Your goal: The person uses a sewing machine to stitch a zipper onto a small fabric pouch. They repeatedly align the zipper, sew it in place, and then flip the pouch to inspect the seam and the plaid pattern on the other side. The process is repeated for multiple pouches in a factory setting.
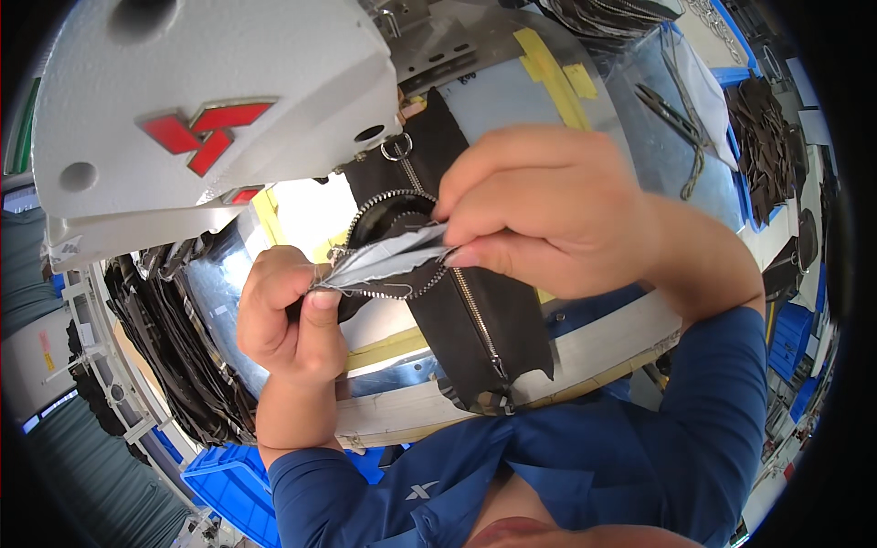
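Note:
In front of me, both hands hold a black zippered pouch piece (388, 205) with its grey lining (388, 258) showing between the curved zipper edges. My left hand (290, 315) pinches its left end between thumb and fingers, where loose threads stick out. My right hand (557, 215) grips the right side of the lining and zipper edge, thumb below and fingers above. Beneath lies a dark panel (489, 310) with a straight metal zipper, its lower end hanging at the table's front edge. A metal D-ring (396, 147) sits near the panel's top.
A white sewing machine (219, 82) fills the upper left. Stacked dark pieces (169, 347) lie at the left. Thread snips (667, 111) rest at the right, near a blue bin (754, 196) of brown pieces. Yellow tape (553, 78) marks the metal table; another blue bin (233, 489) stands below left.

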Motion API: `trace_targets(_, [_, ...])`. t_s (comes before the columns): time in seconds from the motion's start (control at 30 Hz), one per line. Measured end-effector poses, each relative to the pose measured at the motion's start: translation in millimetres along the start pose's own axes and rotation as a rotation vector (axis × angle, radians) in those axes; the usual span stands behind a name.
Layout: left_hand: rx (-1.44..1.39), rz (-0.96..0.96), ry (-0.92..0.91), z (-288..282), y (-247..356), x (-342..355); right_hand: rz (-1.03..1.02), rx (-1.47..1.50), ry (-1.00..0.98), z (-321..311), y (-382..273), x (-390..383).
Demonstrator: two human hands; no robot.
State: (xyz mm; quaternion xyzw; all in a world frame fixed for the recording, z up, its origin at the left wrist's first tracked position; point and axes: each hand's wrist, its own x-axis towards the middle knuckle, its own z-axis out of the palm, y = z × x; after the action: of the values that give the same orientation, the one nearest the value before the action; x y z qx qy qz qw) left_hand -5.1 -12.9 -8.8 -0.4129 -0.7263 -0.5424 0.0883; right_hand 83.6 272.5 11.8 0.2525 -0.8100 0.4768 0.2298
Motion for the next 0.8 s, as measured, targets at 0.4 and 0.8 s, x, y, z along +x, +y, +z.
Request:
trace_targets(0.4, [-0.471,-0.335,0.038,8,2,-8,0.124,0.147,0.206,9,-20,-5])
trace_targets(0.8, [-0.912,-0.706,-0.061,13,2,-7,0.125,0.114,0.216,8,-24,-8])
